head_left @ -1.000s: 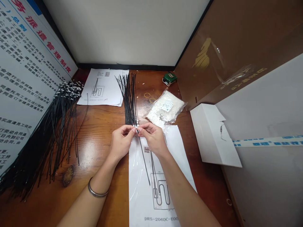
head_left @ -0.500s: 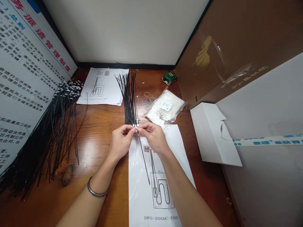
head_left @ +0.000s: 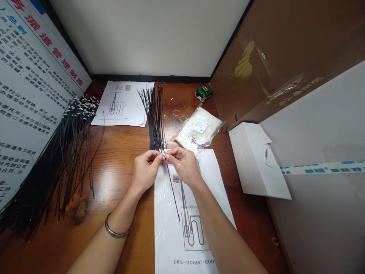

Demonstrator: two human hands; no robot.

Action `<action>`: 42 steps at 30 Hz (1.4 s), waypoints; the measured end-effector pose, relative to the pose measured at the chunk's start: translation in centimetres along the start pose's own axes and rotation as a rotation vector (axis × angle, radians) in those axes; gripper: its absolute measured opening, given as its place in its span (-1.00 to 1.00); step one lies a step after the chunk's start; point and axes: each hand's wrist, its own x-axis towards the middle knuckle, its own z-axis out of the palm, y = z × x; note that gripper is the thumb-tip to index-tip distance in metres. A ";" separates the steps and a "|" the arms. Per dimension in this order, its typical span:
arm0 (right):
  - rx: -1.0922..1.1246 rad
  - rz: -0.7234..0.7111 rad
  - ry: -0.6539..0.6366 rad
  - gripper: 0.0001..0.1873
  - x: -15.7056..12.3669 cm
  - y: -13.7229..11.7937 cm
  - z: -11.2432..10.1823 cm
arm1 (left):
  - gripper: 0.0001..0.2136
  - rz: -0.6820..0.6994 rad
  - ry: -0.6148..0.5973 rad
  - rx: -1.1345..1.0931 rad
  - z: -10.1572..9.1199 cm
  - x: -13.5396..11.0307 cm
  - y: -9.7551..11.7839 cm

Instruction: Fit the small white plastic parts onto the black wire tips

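My left hand is closed in a pinch at the top edge of a printed sheet. A tiny white connector shows at its fingertips. My right hand meets it there, thumb and forefinger pinched on a thin black wire. The wire's tail slants down over the sheet's line drawing. Exactly how the connector and wire meet is hidden by my fingers. Just beyond my hands lies a bundle of black wires. To its right is a clear bag of small white parts.
At left lies a large pile of black wires with white ends. More printed sheets, a green tape measure and yellow rubber bands lie at the back. A folded white card stands right, beside a brown panel.
My hands stay pinched together at the same spot, with hardly any movement. The whole view has shifted very slightly.
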 end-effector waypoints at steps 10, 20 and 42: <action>0.118 0.060 -0.029 -0.71 0.0 -0.3 -0.2 | -0.85 0.004 -0.011 0.020 0.0 0.0 0.0; 0.082 0.022 0.014 -0.73 -0.1 0.1 -0.1 | -0.85 0.000 -0.006 -0.002 0.0 0.1 0.0; 0.002 0.004 -0.011 -0.71 0.1 0.4 -0.3 | -0.88 0.030 0.015 0.048 0.2 0.0 -0.1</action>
